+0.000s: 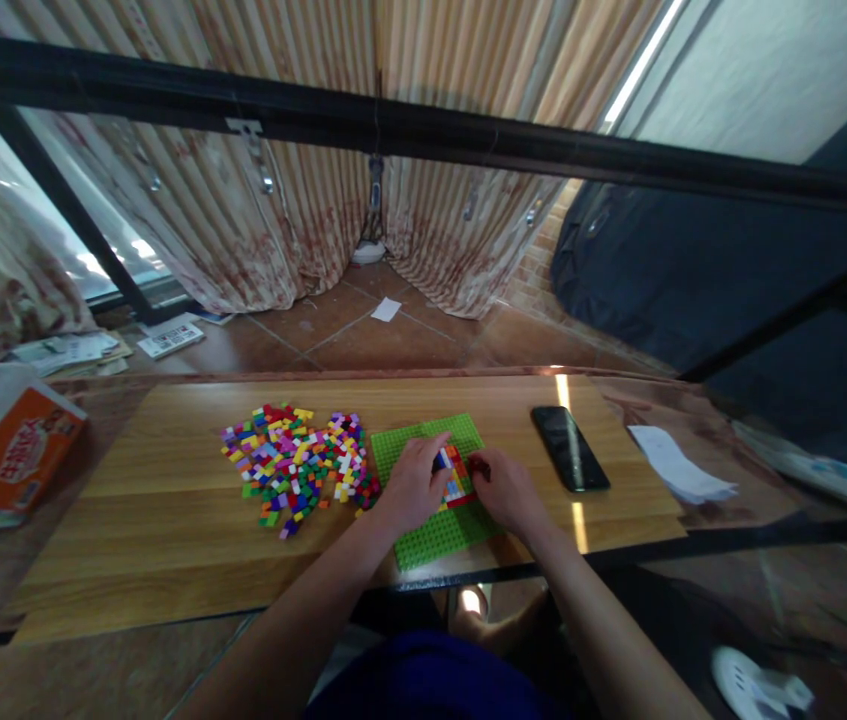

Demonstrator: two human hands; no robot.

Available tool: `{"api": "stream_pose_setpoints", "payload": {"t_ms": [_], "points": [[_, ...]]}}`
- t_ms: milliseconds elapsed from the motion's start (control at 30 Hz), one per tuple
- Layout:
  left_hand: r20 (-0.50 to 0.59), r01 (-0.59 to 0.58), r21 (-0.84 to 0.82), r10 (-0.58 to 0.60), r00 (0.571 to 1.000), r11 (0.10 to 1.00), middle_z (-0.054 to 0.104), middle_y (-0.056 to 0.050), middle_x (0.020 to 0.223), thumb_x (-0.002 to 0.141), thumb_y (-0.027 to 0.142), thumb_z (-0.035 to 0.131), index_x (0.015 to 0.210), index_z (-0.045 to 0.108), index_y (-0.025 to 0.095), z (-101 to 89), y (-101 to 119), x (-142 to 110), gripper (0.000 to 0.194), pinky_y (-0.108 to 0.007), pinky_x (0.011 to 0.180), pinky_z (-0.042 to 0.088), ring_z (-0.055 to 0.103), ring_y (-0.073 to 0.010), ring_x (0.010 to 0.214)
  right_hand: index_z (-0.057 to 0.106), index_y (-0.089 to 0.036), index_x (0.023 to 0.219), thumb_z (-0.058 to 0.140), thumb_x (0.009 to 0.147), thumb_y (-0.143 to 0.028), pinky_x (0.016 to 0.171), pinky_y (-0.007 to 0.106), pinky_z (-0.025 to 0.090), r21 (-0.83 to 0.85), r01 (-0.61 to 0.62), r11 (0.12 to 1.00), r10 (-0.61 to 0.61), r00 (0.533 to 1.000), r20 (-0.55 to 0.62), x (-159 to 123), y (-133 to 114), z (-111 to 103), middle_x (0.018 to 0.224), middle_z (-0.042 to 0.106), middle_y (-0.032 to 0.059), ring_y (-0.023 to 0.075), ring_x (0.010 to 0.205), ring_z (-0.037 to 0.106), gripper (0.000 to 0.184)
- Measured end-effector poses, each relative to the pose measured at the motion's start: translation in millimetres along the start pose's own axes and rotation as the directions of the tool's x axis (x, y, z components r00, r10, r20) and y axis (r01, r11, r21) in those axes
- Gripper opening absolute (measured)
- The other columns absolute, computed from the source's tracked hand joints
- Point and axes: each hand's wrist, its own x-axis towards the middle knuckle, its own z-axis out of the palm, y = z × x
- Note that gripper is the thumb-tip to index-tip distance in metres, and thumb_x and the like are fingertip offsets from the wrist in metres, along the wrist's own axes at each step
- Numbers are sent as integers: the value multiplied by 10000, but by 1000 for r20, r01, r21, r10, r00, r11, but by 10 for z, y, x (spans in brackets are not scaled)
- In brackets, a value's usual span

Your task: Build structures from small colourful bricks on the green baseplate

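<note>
A green studded baseplate [423, 548] lies on the wooden table in front of me. Colored toy bricks [456, 474], among them red, orange, white and light blue ones, form a patch at its middle. My left hand [417, 482] rests over the left side of that patch, its thumb and fingers apart, with blue and white bricks showing between them. At the patch's right edge, my right hand [504, 487] has its fingers curled together; a small dark red spot shows at the fingertips, too small to name. To the left of the plate spreads a loose pile of small multicolored bricks [295, 465].
A black phone [570, 448] lies on the table [168, 540] to the right. White papers [682, 465] lie beyond the table's right end. An orange and white package [7, 455] stands at the left. A dark metal bar [423, 135] crosses above, before striped curtains [303, 220].
</note>
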Motion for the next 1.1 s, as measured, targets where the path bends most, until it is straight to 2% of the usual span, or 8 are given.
{"api": "stream_pose_setpoints", "payload": {"t_ms": [200,333,433,500,667,867,967,1100], "points": [[-12,29,5,-29,999,1000,611,-119,1198,826,147,542,1320,478,142,-3,34,12,498,-437,1016,427,521,-241,1121,700,-160,1024,443,869,-166,738,301,443,-69,-38,997,34,997,-69,-47,-53,16,993,713,130,220,862,660,301],[-4,49,9,-49,999,999,612,-111,1208,825,153,546,1317,483,156,11,16,28,495,-437,1015,430,521,-240,1134,718,-167,980,484,842,-209,740,296,469,180,-62,982,88,986,-139,-21,-27,-49,934,740,95,211,833,676,275],[10,43,12,-43,999,999,608,-111,1220,831,160,541,1324,474,161,0,6,36,497,-440,1020,427,522,-239,1140,722,-160,943,511,812,-253,721,286,490,401,-36,916,108,981,-158,10,-25,-96,878,748,71,197,793,683,265],[25,48,19,-48,999,999,606,-118,1224,835,171,540,1329,469,159,-22,13,38,500,-448,1018,427,521,-245,1150,723,-149,935,522,794,-264,707,286,498,462,-17,887,101,982,-159,24,-47,-118,857,750,70,197,777,685,271],[47,88,9,-88,995,996,588,-137,1257,811,215,580,1360,437,143,-92,53,19,572,-458,1032,421,520,-260,1175,731,-143,954,518,787,-231,740,298,496,396,8,918,60,986,-158,59,-165,-145,877,753,77,197,788,684,285],[62,119,-56,-115,991,991,594,-120,1246,756,125,547,1375,423,149,-106,36,8,631,-458,1051,415,531,-239,1176,747,-195,895,525,778,-187,809,304,493,310,69,948,-39,994,-103,131,-244,-129,886,751,58,199,845,679,251],[74,125,-97,-118,990,987,603,-100,1241,743,105,541,1384,416,184,-106,17,16,658,-461,1049,418,539,-231,1174,751,-203,896,546,773,-213,819,317,503,382,60,922,-35,997,-72,156,-206,-98,893,753,46,198,841,680,240],[89,127,-139,-115,989,982,595,-113,1273,732,80,528,1398,399,167,-100,11,22,684,-447,1062,407,540,-224,1189,755,-183,905,566,754,-250,805,325,516,515,58,855,-65,998,-5,194,-140,-86,880,754,44,200,821,680,251]]}}
